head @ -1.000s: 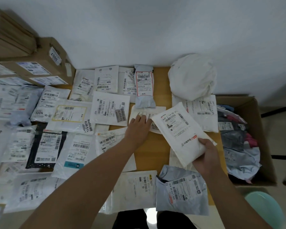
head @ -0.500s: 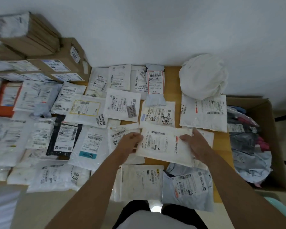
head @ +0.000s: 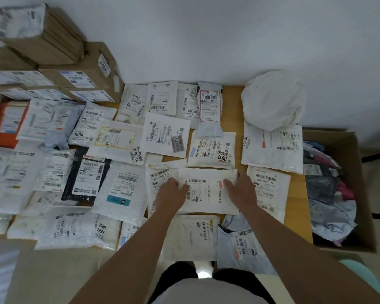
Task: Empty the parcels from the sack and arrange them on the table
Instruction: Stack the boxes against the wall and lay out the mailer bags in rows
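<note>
White parcels (head: 123, 189) crowd the wooden table (head: 233, 110); sack (head: 272, 99) behind.

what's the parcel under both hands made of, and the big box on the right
The white parcel looks like a soft matte plastic mailer, its surface creased and puffy, though coated paper is possible. The left hand and right hand lie on it. The box looks like plain brown corrugated cardboard, dull and unprinted.
</note>
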A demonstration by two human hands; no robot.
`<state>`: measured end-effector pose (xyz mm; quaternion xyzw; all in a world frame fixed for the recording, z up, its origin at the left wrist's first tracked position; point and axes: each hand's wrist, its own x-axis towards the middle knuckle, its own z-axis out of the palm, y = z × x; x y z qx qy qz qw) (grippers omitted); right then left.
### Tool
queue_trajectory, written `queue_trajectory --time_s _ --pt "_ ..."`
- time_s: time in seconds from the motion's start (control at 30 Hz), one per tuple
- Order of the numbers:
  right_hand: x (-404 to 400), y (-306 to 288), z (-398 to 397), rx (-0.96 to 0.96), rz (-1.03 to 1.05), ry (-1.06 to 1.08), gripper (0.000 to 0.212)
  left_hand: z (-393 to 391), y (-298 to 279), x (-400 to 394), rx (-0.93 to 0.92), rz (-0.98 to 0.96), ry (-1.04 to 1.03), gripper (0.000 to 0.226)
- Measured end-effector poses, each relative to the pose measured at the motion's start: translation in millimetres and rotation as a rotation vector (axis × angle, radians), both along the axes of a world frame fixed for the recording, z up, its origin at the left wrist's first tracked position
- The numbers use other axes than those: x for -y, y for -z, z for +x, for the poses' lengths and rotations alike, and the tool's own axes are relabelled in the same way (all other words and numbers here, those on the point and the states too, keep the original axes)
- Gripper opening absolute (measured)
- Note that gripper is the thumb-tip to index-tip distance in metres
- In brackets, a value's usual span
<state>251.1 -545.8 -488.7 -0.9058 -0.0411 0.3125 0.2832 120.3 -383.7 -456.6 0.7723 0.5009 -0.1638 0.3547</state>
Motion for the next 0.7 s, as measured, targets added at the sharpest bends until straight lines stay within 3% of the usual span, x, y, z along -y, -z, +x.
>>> queue_trajectory --time_s 0.07,0.2,0.3,0.43,0.6,0.7 --pt "1 -7 -5 0.049 -0.041 -0.031 0.05 1 0 1 -0.035 0.068 0.037 0.044" --pt "23 -11 -4 0.337 -0.244 -0.041 0.054 7 -8 11 0.002 0.309 0.141 0.058" --pt "52 -2 -2 0.179 -0.387 -0.123 0.07 16 -9 24 0.094 0.344 0.359 0.065" --pt "76 4 7 0.074 -0.413 -0.256 0.08 17 3 48 -0.031 0.264 0.731 0.091" --pt "78 3 5 0.151 -0.441 -0.469 0.076 11 14 57 -0.083 0.316 0.722 0.091" --pt "80 -4 15 0.374 -0.376 -0.405 0.065 17 12 61 -0.05 0.347 0.693 0.089"
